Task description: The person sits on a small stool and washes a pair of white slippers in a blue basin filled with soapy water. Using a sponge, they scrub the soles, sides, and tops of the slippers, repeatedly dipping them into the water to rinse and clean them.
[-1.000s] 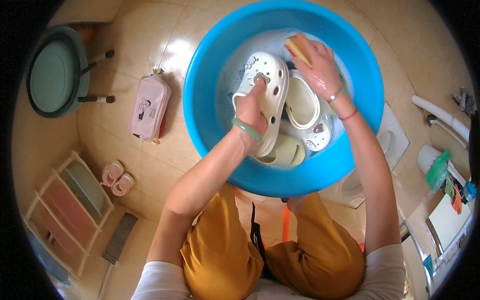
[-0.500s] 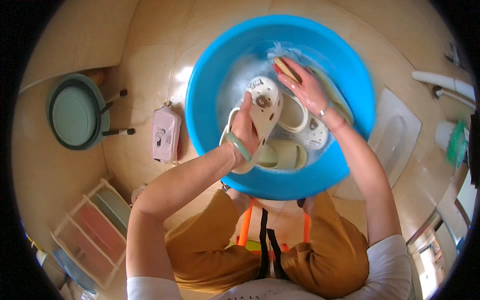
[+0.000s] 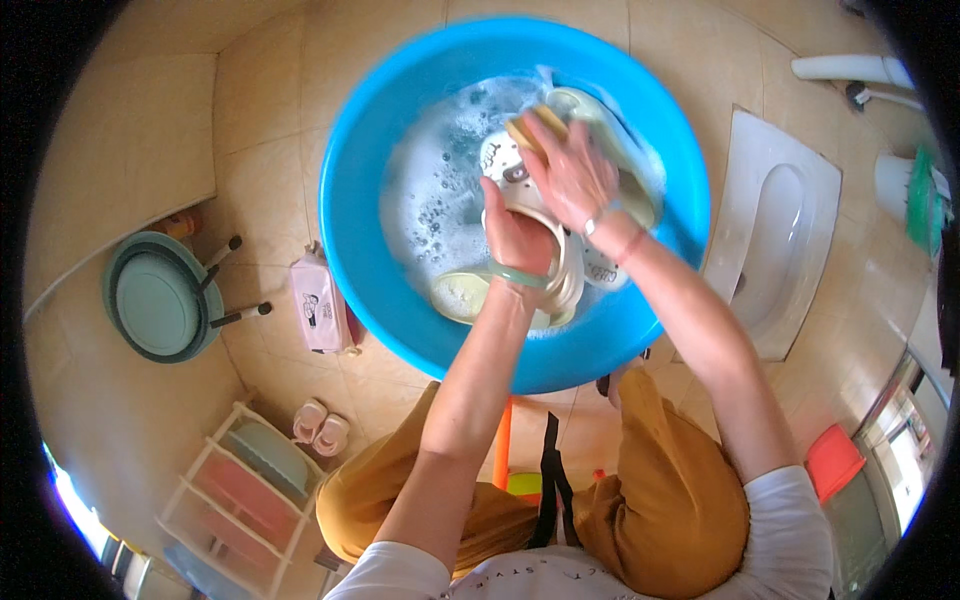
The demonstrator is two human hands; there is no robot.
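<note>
In a large blue tub [image 3: 345, 200] of soapy water, my left hand [image 3: 520, 245] grips a white clog [image 3: 503, 158] with its fingers inside the foot opening. My right hand [image 3: 578, 180] is closed around a scrub brush [image 3: 537, 127] with a wooden back, pressed to the clog's toe; its bristles are hidden. A second white clog [image 3: 603, 268] lies partly under my right wrist. Pale green slippers are in the water too: one slipper [image 3: 640, 200] along the right wall, another slipper [image 3: 458, 294] near my left wrist.
A white squat toilet [image 3: 745, 180] is set in the floor to the right. At left are green basins [image 3: 158, 300] on the wall, a pink bag [image 3: 315, 305], small pink sandals [image 3: 320, 427] and a white rack [image 3: 210, 490]. A red dustpan-like piece [image 3: 833, 463] stands lower right.
The brush has come down from the tub's far side onto the clog's toe. My left hand has shifted from the clog's side into its opening. The view has turned somewhat.
</note>
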